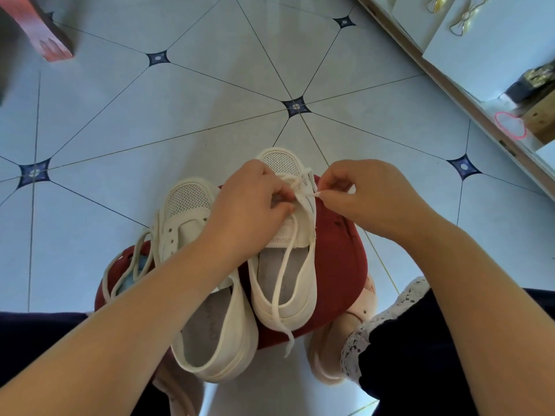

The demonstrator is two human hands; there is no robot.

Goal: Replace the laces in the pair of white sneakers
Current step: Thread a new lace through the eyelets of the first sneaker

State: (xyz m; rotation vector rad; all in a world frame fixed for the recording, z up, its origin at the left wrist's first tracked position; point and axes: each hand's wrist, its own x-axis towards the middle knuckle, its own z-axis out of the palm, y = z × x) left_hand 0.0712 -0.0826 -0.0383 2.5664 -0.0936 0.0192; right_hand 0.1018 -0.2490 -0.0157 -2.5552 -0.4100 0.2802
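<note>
Two white sneakers stand side by side on a red stool [339,265], toes pointing away from me. The right sneaker [285,283] carries a white lace [283,265] that trails back over its insole and off the heel. My left hand [252,202] presses on this shoe's tongue and eyelet area, fingers closed around it. My right hand [363,196] pinches the lace's tip beside the right-hand eyelets. The left sneaker [207,331] lies partly under my left forearm, its eyelets bare. A loose lace [132,265] loops off the stool's left side.
Pale blue floor tiles [180,109] with dark diamond insets surround the stool. My feet in pink slippers [324,352] sit below it. A red-orange box [45,34] lies far left. A low shelf edge [468,94] with boxes runs along the right.
</note>
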